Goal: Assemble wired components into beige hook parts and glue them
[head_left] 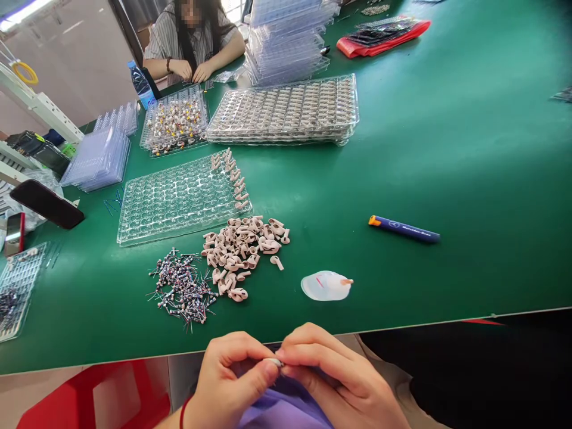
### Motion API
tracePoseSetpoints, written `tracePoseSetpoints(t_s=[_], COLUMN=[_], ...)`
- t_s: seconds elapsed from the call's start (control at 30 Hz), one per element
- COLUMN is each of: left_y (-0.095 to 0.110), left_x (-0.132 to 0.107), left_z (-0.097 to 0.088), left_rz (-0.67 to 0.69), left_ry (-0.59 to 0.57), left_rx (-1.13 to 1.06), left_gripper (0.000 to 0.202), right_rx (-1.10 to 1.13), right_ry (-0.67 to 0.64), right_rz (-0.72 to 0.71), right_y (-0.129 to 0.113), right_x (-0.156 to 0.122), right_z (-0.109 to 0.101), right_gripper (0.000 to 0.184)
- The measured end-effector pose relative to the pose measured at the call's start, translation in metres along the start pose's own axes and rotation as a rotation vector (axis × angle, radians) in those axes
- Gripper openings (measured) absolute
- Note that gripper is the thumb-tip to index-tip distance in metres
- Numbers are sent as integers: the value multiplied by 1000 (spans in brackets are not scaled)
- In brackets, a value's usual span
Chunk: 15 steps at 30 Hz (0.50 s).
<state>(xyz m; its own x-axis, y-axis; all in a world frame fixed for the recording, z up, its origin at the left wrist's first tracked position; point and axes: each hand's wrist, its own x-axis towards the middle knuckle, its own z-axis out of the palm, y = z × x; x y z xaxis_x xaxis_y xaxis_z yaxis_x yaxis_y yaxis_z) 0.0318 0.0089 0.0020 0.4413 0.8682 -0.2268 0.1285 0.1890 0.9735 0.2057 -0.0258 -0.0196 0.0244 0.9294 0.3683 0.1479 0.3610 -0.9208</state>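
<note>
At the table's front edge, my left hand (pixel 239 375) pinches a small pale earbud shell (pixel 274 361) between thumb and forefinger. The fingers of my right hand (pixel 333 375) close in a pinch at the shell's other end; whatever they grip there is mostly hidden. Ahead of my hands lies a loose pile of beige earbud shells (pixel 241 250). Left of it is a heap of small wired components (pixel 183 289). A clear moulded tray (pixel 174 199) behind them has several shells seated along its right side.
A whitish pad (pixel 326 286) and a blue marker-like stick (pixel 404 229) lie to the right. Filled trays (pixel 286 110), a tray of wired parts (pixel 174 122) and stacked clear trays (pixel 286 42) stand farther back. A co-worker (pixel 192 44) sits across; a phone (pixel 47 202) leans at left.
</note>
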Motion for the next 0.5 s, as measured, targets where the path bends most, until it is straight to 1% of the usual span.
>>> tracePoseSetpoints(t_s=[0.27, 0.43, 0.5], left_y=[-2, -4, -5], left_x=[1, 1, 1], left_z=[0, -1, -2], left_rz=[13, 16, 44], left_ry=[-1, 0, 6], left_rx=[-9, -27, 2], left_gripper=[21, 16, 15], right_rx=[11, 17, 14], right_ry=[6, 26, 20], right_rz=[13, -11, -13], right_y=[-1, -1, 1], right_x=[1, 0, 0], right_z=[1, 0, 0], right_gripper=[13, 14, 16])
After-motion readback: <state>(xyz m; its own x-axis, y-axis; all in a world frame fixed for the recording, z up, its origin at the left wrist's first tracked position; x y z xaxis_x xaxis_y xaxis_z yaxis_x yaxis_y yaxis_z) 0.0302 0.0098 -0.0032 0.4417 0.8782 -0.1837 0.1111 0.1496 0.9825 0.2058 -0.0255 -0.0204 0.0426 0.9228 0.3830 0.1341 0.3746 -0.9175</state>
